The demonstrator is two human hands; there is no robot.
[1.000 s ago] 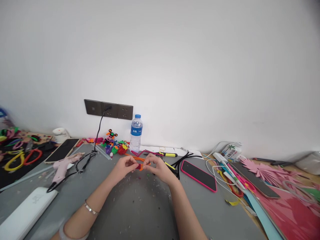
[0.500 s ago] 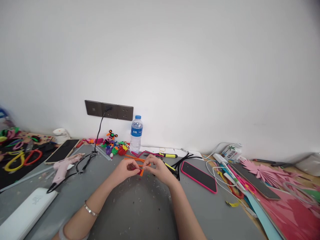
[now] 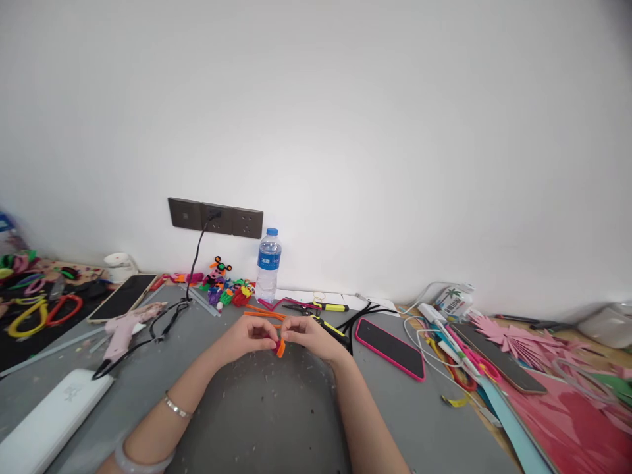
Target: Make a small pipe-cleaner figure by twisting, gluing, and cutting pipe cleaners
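Close together above the grey mat (image 3: 261, 421), both my hands work on one small piece of orange and dark pink pipe cleaner (image 3: 281, 349). My left hand (image 3: 249, 339) pinches its dark pink part between thumb and fingertips. From the other side, my right hand (image 3: 309, 334) pinches the orange part, fingers curled over it. Part of the piece is hidden by the fingertips. Just behind the hands lie loose orange pipe cleaners (image 3: 261, 313) and a bent dark pink one (image 3: 266, 304). Pliers with yellow and black handles (image 3: 328, 327) rest beyond my right hand.
A water bottle (image 3: 268, 266) stands by the wall, beside small pipe cleaner figures (image 3: 241, 293). A pink-cased phone (image 3: 390, 349) lies to the right, near black pipe cleaners (image 3: 358, 316). On the left are a corded glue gun (image 3: 121, 336) and a white case (image 3: 56, 421).
My right hand's fingers have lowered and closed in on the orange strand. The orange end now looks shorter and bent, and the hands sit slightly closer together.
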